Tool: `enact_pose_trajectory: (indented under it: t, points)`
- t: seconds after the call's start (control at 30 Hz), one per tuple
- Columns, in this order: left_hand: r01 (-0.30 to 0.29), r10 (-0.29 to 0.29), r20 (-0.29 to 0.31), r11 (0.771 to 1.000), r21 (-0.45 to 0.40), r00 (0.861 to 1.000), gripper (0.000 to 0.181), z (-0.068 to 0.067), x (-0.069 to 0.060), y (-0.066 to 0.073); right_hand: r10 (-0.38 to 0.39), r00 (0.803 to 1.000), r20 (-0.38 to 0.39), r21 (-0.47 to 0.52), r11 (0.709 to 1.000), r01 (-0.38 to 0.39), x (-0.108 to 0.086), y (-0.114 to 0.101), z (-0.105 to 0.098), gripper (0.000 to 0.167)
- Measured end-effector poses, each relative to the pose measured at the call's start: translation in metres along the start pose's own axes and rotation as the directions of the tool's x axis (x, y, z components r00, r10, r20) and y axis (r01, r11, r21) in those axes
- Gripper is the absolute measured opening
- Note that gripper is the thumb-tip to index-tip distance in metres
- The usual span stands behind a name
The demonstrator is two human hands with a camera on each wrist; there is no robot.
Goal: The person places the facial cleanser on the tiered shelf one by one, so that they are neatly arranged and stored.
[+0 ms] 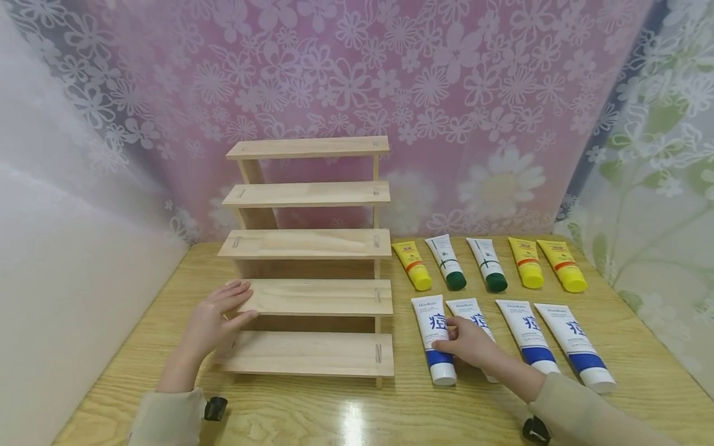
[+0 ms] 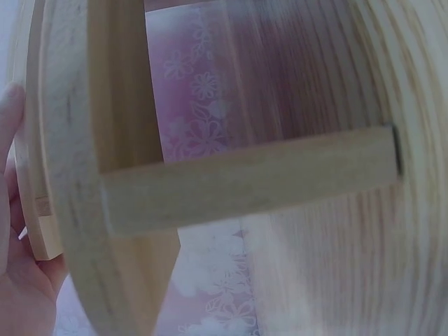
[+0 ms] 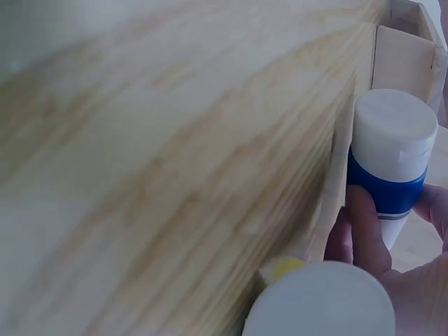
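A stepped wooden rack stands left of centre in the head view. My left hand rests on the left end of its second-lowest shelf; the left wrist view shows that hand at the edge of a board. To the right of the rack, my right hand grips the leftmost white-and-blue tube by its sides, above a second such tube that it partly covers. In the right wrist view, fingers are curled round the tube near its blue band.
Two more white-and-blue tubes lie to the right. Behind them is a row of yellow tubes and white tubes with green caps. A floral curtain hangs behind the wooden table; a white wall is at left.
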State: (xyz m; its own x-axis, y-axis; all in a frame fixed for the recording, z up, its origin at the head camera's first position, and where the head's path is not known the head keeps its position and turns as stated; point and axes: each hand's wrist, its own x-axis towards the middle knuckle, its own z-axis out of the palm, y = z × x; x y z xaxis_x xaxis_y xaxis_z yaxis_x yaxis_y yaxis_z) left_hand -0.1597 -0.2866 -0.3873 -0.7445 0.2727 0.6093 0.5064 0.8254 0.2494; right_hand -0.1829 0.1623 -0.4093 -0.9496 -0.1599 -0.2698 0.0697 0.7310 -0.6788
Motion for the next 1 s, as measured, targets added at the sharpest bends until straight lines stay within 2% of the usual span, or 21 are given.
enact_pose_trajectory:
  t: [0.13,0.3,0.63,1.0]
  points:
    - [-0.006,0.006,-0.009,1.000,0.004,1.000,0.045,0.000,0.000,0.000,0.009,1.000,-0.020,0.011,1.000,-0.009,-0.001,0.000,-0.004,0.072]
    - [-0.013,0.013,-0.020,1.000,0.008,1.000,0.045,0.000,0.000,-0.001,-0.001,0.999,-0.033,0.077,0.997,0.004,-0.003,-0.003,-0.010,0.073]
    - [0.006,-0.006,-0.006,1.000,0.013,1.000,0.044,0.000,0.000,-0.001,-0.079,0.990,-0.113,0.055,0.995,0.086,-0.002,-0.008,-0.021,0.077]
    - [-0.005,0.005,-0.017,1.000,0.012,1.000,0.045,0.001,0.000,0.000,-0.128,0.977,-0.170,0.136,0.979,0.152,-0.004,-0.023,-0.028,0.074]
